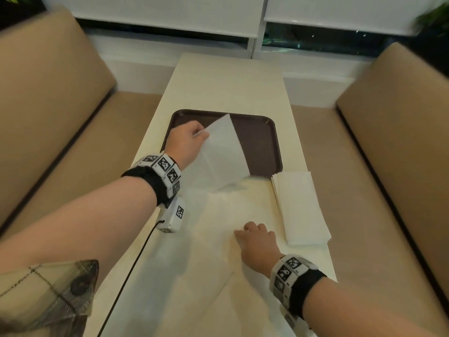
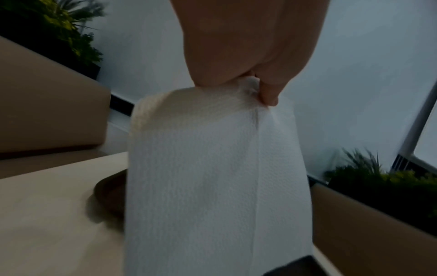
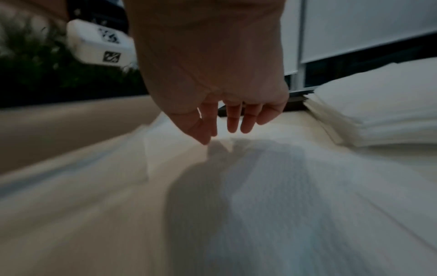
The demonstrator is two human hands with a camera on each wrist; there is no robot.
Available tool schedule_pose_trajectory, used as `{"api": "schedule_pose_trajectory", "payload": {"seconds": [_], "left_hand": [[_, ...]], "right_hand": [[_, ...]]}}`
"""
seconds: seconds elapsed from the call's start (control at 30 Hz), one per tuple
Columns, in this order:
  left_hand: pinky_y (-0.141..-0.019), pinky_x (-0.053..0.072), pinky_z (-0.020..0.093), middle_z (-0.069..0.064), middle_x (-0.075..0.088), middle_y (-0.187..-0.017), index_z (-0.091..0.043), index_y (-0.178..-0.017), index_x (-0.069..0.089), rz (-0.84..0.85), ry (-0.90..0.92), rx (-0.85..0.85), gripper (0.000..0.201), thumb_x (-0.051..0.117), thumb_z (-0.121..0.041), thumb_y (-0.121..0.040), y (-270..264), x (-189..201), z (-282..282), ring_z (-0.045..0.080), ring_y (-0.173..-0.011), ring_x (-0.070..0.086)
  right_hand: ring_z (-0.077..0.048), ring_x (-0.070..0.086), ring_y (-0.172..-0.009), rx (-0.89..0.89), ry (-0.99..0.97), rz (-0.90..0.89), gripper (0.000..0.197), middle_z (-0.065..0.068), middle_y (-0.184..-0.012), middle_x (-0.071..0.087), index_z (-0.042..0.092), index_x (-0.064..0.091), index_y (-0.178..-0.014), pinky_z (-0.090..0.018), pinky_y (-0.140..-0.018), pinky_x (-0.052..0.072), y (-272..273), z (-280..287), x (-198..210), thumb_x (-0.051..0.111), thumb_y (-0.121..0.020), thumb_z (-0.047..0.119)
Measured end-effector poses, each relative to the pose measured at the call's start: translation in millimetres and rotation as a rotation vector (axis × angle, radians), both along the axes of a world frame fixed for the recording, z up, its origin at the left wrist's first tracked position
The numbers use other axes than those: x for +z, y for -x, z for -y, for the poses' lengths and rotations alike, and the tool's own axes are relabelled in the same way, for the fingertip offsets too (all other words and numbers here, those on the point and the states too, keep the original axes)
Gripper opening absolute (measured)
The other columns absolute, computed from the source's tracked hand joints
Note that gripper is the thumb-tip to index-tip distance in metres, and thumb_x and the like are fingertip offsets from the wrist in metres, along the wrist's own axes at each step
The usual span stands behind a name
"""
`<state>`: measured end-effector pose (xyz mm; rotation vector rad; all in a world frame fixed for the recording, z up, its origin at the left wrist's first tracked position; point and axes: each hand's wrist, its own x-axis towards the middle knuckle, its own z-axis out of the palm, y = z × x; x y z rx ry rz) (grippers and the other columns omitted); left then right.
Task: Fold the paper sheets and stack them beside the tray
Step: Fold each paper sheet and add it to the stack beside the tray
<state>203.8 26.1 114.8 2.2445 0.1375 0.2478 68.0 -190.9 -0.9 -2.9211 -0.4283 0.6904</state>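
Looks like a café or fast-food dining booth. Narrow cream table (image 1: 226,76) between two tan padded benches (image 1: 48,76), one either side of the hands. Brown plastic serving tray (image 1: 260,142) just beyond the hands. Past it, windows with white roller blinds (image 1: 155,13); green planters (image 2: 59,31) behind the seat backs.

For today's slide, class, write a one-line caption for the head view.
Left hand lifts a paper sheet over the brown tray while the right hand hovers beside the folded stack.
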Motion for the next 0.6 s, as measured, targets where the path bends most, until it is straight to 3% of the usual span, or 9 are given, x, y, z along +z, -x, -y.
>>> {"api": "schedule_pose_trajectory", "payload": {"seconds": [0.1,0.17,0.3,0.43,0.6], "left_hand": [[-0.069,0.046,0.027,-0.007,0.06,-0.073,-0.021,-0.08,0.061,0.05,0.166,-0.015,0.01,0.063,-0.026,-0.089,-5,25,0,0.014,-0.072,0.056],[-0.066,0.047,0.027,-0.009,0.059,-0.068,-0.025,-0.075,0.06,0.072,0.262,-0.027,0.014,0.065,-0.025,-0.088,0,40,3,0.012,-0.065,0.056],[-0.068,0.051,0.033,0.001,0.066,-0.071,-0.021,-0.078,0.063,0.078,0.549,-0.115,0.012,0.066,-0.022,-0.089,12,60,7,0.019,-0.065,0.061],[-0.072,0.054,0.034,0.002,0.067,-0.078,-0.015,-0.081,0.059,0.005,0.8,-0.15,0.012,0.061,-0.016,-0.093,17,71,13,0.017,-0.069,0.063],[-0.065,0.057,0.035,0.002,0.065,-0.076,-0.014,-0.081,0.056,-0.103,0.937,-0.234,0.015,0.057,-0.019,-0.095,23,79,32,0.017,-0.067,0.063]], "right_hand": [[-0.019,0.036,-0.131,-0.333,-0.459,0.034,0.056,0.001,-0.146,0.037,0.026,0.034,-0.146,-0.037,-0.108,0.033,-21,3,25,0.053,-0.094,0.031],[-0.016,0.035,-0.134,-0.55,-0.825,0.001,0.075,0.003,-0.146,0.037,0.026,0.024,-0.15,-0.033,-0.107,0.033,-34,2,50,0.065,-0.089,0.038],[-0.015,0.023,-0.142,-0.717,-1.32,-0.166,0.103,0.003,-0.157,0.023,0.038,0.001,-0.152,-0.036,-0.106,0.022,-60,5,95,0.075,-0.082,0.026],[-0.019,0.021,-0.144,-0.733,-1.425,-0.302,0.119,-0.004,-0.159,0.015,0.045,-0.007,-0.149,-0.046,-0.115,0.011,-81,9,115,0.08,-0.073,0.019],[-0.021,0.008,-0.148,-0.805,-1.389,-0.464,0.107,-0.004,-0.161,0.01,0.037,-0.013,-0.15,-0.051,-0.119,0.002,-90,5,112,0.07,-0.084,0.024]]}}
